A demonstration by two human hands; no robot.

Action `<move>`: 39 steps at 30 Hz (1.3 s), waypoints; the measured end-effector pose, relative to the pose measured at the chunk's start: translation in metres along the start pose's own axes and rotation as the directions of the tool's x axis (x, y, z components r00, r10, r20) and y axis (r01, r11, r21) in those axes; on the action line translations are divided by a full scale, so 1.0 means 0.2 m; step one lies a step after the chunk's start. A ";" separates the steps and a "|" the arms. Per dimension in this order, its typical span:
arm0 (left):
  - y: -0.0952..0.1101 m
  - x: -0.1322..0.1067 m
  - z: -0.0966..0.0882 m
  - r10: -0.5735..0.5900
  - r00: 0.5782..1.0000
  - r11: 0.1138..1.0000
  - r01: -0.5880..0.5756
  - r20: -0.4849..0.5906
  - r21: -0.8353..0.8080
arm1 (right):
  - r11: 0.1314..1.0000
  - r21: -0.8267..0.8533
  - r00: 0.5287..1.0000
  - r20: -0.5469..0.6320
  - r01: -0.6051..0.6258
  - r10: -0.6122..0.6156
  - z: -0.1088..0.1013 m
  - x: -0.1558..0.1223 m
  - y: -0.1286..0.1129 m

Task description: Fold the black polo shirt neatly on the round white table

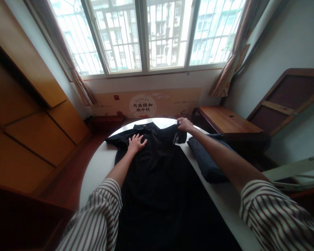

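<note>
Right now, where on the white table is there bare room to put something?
Bare tabletop lies left of the black shirt, out to the rim; a narrower strip runs between the shirt and the blue garment. The far edge is crowded: left hand and right hand on the shirt.

Both arms reach forward, nearly straight. The left hand (pixel 136 142) is flat, palm down, fingers spread, wrist in line with the left forearm (pixel 120 169). The right hand (pixel 184 124) is farther out, knuckles up, fingers curled closed in a grip. The right forearm (pixel 219 157) runs in diagonally from lower right.
</note>
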State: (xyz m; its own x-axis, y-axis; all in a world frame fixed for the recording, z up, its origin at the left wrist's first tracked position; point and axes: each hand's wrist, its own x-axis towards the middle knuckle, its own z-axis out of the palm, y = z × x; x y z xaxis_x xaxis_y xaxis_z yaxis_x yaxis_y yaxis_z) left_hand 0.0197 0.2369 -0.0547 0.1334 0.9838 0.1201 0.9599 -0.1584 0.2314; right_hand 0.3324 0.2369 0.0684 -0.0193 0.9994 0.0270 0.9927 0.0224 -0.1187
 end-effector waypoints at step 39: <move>-0.15 -1.91 -0.51 0.643 0.765 0.765 -0.641 0.032 -0.051 | 0.603 0.215 0.633 -0.394 0.769 -0.667 0.44 -1.90 0.22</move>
State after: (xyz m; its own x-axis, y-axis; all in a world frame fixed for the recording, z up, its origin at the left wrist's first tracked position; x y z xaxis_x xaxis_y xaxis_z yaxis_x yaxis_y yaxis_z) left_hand -0.0862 -0.1420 -0.0086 0.7275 0.6534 0.2093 0.6365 -0.7566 0.1495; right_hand 0.3737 -0.1404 -0.0353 -0.6269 0.6078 0.4874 0.5576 0.7870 -0.2642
